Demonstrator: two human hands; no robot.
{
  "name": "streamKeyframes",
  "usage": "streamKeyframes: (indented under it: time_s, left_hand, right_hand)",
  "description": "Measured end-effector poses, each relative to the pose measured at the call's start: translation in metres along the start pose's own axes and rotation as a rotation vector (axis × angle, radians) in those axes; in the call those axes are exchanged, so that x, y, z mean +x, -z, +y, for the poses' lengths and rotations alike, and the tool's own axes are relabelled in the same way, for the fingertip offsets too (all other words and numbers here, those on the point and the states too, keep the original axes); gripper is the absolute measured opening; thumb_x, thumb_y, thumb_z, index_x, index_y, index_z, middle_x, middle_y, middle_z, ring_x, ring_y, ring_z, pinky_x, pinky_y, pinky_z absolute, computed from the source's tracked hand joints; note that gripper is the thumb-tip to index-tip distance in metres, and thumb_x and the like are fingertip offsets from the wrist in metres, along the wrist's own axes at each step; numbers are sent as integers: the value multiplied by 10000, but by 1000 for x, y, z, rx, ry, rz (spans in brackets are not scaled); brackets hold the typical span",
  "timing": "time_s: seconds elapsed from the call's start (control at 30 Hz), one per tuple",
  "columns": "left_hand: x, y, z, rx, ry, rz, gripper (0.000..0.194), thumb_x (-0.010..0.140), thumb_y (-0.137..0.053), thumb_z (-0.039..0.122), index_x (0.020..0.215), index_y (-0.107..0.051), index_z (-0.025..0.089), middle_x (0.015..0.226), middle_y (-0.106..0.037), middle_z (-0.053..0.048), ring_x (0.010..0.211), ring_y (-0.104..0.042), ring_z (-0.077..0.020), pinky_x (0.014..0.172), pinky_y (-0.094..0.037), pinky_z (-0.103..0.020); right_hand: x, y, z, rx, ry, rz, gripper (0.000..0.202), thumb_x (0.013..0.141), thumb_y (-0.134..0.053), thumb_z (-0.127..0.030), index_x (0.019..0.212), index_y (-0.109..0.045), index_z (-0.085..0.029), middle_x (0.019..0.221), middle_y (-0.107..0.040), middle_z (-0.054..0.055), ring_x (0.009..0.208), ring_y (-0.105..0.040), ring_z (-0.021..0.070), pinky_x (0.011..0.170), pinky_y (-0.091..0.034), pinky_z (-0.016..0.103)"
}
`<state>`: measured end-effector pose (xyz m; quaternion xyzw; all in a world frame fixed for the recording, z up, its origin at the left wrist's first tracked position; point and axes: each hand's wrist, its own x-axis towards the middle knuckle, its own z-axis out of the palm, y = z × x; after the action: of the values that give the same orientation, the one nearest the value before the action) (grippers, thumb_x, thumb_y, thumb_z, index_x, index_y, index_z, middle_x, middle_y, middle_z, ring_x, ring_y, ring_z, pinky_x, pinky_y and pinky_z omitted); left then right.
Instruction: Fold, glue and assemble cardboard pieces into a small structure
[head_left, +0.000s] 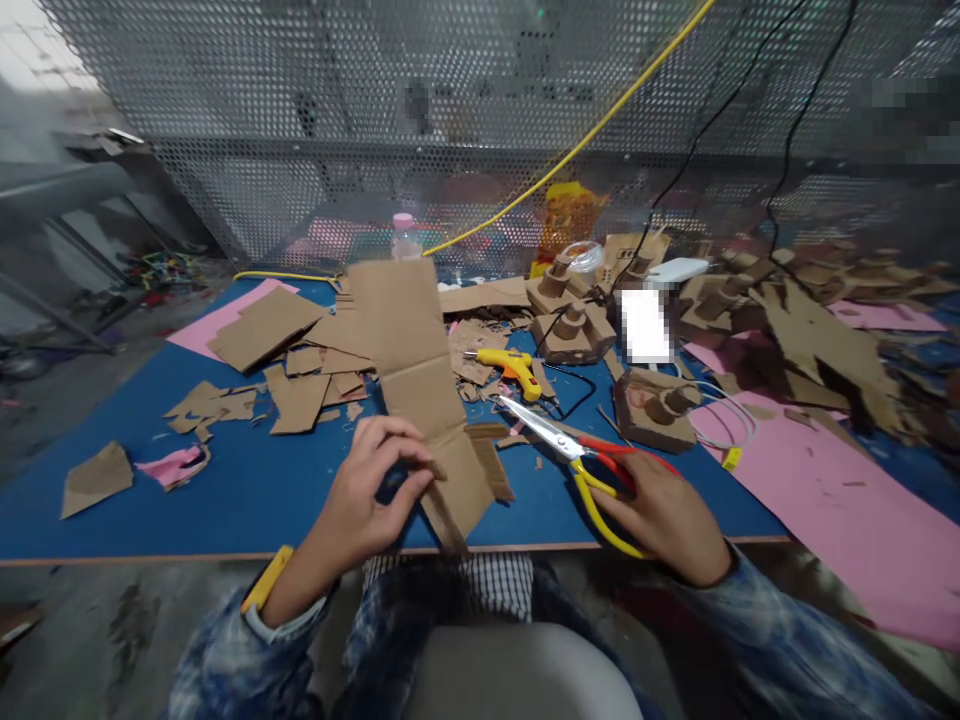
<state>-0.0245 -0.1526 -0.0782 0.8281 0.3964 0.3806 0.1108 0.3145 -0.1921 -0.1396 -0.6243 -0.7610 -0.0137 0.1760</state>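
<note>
My left hand [384, 487] pinches the near left edge of a long creased piece of cardboard [420, 375], which stretches away from me over the table. In my right hand [660, 505] are scissors [559, 440] with one red and one yellow handle. Their blades point to the far left and look nearly closed, a little to the right of the cardboard. Beside the cardboard's right edge lies a narrow cardboard strip [491, 462]. A yellow glue gun [510, 370] rests just beyond the scissors' tips.
Cardboard scraps [300, 395] litter the blue table [262, 500] on the left. Cardboard blocks with round knobs [574, 330] stand at the back right, near pink sheets [825, 490]. A perforated metal screen [337, 120] closes the back, crossed by a yellow cable [585, 140].
</note>
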Motion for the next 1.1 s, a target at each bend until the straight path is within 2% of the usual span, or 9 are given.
streamKeyframes:
  time_s: [0.13, 0.23, 0.33, 0.43, 0.57, 0.7, 0.8, 0.97, 1.1]
  left_hand:
    - [-22, -4, -24, -112, 98, -52, 91, 842, -567, 225, 815, -643, 182, 949, -579, -72, 912, -569, -179, 802, -491, -332]
    - [-22, 1, -35, -160, 99, -98, 95, 820, -608, 262, 820, -659, 182, 947, -575, -70, 905, -581, -177, 803, -498, -323]
    - [-16, 2, -35, -151, 56, -164, 237, 712, -732, 361, 855, -656, 189, 1004, -562, -74, 953, -565, -202, 830, -493, -345]
    - [-6, -2, -28, -84, -1, -159, 252, 678, -761, 355, 814, -637, 183, 997, -555, -69, 948, -546, -200, 822, -484, -353]
    - [7, -3, -21, -18, -72, -61, 106, 752, -681, 249, 769, -616, 167, 971, -540, -67, 916, -540, -173, 793, -482, -328]
    - [23, 4, -26, -29, -95, -14, 141, 721, -722, 269, 741, -637, 158, 968, -529, -67, 925, -552, -175, 798, -503, -327]
    - [39, 2, -36, -138, -19, 49, 200, 685, -760, 333, 774, -685, 171, 992, -534, -69, 935, -565, -180, 763, -543, -326]
    - [68, -19, -51, -430, 141, 24, 277, 650, -772, 383, 818, -712, 170, 1003, -615, -84, 965, -618, -199, 802, -580, -344]
    - [76, -41, -61, -591, 301, 55, 444, 640, -779, 365, 1028, -654, 189, 971, -682, -63, 894, -672, -194, 865, -567, -365]
  right_hand:
    - [5, -8, 1, 6, 11, -55, 398, 903, -436, -431, 1129, -524, -116, 1001, -606, 160, 862, -630, 273, 726, -523, 401]
    - [13, 1, -11, -69, 45, -108, 397, 887, -467, -379, 1163, -547, -105, 1068, -547, 196, 898, -616, 307, 737, -530, 447]
    - [32, 14, -27, -10, 152, -86, 453, 855, -533, -392, 1218, -526, -122, 1165, -510, 212, 1082, -542, 356, 868, -491, 516]
    - [68, 16, -39, 251, 277, -174, 606, 845, -573, -432, 1361, -383, -175, 1286, -478, 178, 1213, -486, 312, 1007, -420, 512]
    - [121, -5, -45, 667, 434, -438, 883, 699, -722, -482, 1412, -292, -189, 1428, -386, 183, 1350, -355, 296, 1058, -382, 475]
    - [139, -20, -52, 1070, 431, -533, 768, 722, -694, -467, 1358, -346, -211, 1297, -532, 134, 1175, -560, 213, 954, -486, 380]
    - [133, -19, -54, 1122, 422, -434, 576, 768, -663, -429, 1249, -464, -183, 1157, -613, 102, 1060, -624, 186, 935, -502, 362]
    - [130, -19, -47, 949, 296, -58, 466, 814, -603, -450, 1197, -544, -191, 1144, -639, 102, 1019, -634, 217, 917, -516, 407]
    - [134, -24, -42, 825, 235, 52, 371, 835, -577, -436, 1100, -606, -178, 1060, -676, 105, 960, -646, 228, 865, -531, 409]
